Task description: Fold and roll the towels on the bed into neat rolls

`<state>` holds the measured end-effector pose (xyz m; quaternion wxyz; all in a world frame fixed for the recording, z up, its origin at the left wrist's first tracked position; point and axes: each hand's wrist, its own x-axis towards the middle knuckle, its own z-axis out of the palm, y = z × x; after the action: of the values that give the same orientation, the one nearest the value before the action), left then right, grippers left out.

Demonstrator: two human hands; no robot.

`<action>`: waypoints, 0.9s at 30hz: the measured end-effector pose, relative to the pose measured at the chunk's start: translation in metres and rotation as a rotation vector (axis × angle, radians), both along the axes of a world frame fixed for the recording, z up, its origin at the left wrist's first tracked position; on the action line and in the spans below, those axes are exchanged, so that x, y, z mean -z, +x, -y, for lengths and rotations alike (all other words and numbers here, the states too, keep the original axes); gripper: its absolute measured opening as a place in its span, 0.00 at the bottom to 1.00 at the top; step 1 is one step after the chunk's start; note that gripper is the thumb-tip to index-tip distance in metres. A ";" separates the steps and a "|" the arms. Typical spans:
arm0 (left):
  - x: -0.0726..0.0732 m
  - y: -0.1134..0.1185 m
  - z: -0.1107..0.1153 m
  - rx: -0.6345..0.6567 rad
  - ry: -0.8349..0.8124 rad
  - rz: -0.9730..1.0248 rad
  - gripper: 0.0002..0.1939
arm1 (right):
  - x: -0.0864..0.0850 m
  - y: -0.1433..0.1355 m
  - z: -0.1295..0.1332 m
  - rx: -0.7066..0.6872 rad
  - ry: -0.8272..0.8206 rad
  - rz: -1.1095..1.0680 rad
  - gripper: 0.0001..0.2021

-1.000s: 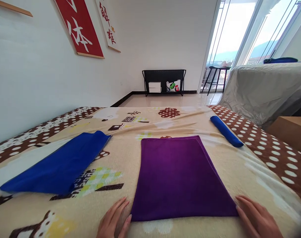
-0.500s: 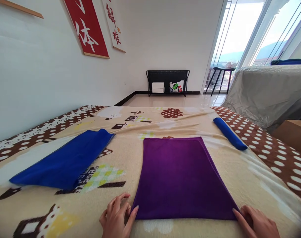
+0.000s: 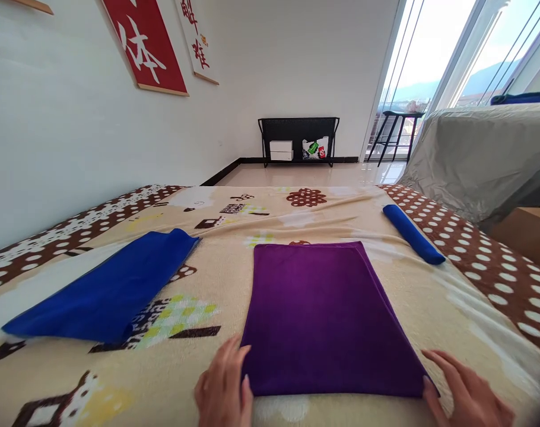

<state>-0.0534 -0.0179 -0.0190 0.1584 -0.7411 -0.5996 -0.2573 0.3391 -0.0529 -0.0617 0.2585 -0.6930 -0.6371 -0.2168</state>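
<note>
A folded purple cloth [image 3: 323, 320] lies flat in front of me on the bedspread. My left hand [image 3: 225, 379] is at its near left corner, fingers bent against the side edge and thumb along the front, with the corner between them. At the near right corner, the thumb of my right hand [image 3: 466, 388] touches the edge while the index finger is stretched out apart from it, above the bedspread. To the left lies a blue cloth [image 3: 114, 290], spread out at a slant. A rolled blue cloth [image 3: 412, 234] rests on the right.
The patterned bedspread [image 3: 225, 261] has brown dotted borders. Beyond it stands a black rack [image 3: 299, 133] with a white box. On the right are a covered piece of furniture [image 3: 488, 154], a cardboard box [image 3: 528, 234] and a stool [image 3: 397, 127] by the window.
My right index finger has lifted and straightened away from the corner. My left hand has shifted slightly right, its fingers onto the cloth's side edge. The view has tilted down slightly.
</note>
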 end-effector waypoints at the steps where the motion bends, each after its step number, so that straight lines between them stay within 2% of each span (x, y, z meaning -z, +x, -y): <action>1: -0.003 0.017 -0.005 0.108 0.006 -0.022 0.23 | -0.009 -0.024 -0.008 -0.072 0.033 0.008 0.19; 3: -0.007 0.054 -0.016 0.264 -0.021 -0.076 0.30 | -0.023 -0.075 -0.027 -0.260 0.040 0.021 0.21; 6: -0.002 0.097 -0.030 0.313 -0.053 -0.151 0.34 | -0.027 -0.132 -0.051 -0.392 -0.039 -0.006 0.28; 8: 0.007 0.108 -0.034 0.316 -0.044 -0.187 0.34 | -0.021 -0.147 -0.060 -0.453 -0.108 -0.017 0.32; 10: 0.015 0.109 -0.035 0.312 -0.033 -0.205 0.33 | -0.012 -0.148 -0.063 -0.499 -0.156 -0.007 0.33; 13: 0.017 0.104 -0.036 0.296 -0.031 -0.226 0.31 | -0.006 -0.141 -0.061 -0.494 -0.148 0.048 0.33; 17: 0.011 0.087 -0.035 0.281 -0.019 -0.258 0.29 | -0.009 -0.121 -0.056 -0.404 -0.098 0.160 0.33; 20: 0.011 0.053 -0.027 0.207 -0.042 -0.311 0.32 | -0.008 -0.083 -0.043 -0.328 -0.110 0.210 0.33; 23: 0.015 0.008 -0.015 0.138 -0.082 -0.344 0.32 | 0.001 -0.033 -0.022 -0.339 -0.151 0.235 0.32; 25: 0.015 -0.019 -0.008 0.185 -0.085 -0.353 0.31 | 0.009 -0.003 -0.006 -0.360 -0.162 0.232 0.32; 27: 0.013 -0.040 -0.003 0.287 -0.081 -0.342 0.31 | 0.016 0.019 0.009 -0.385 -0.162 0.204 0.31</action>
<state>-0.0935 -0.0153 -0.0320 0.1896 -0.8573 -0.4624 -0.1235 0.3579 -0.0615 -0.0777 0.1727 -0.5518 -0.7956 -0.1807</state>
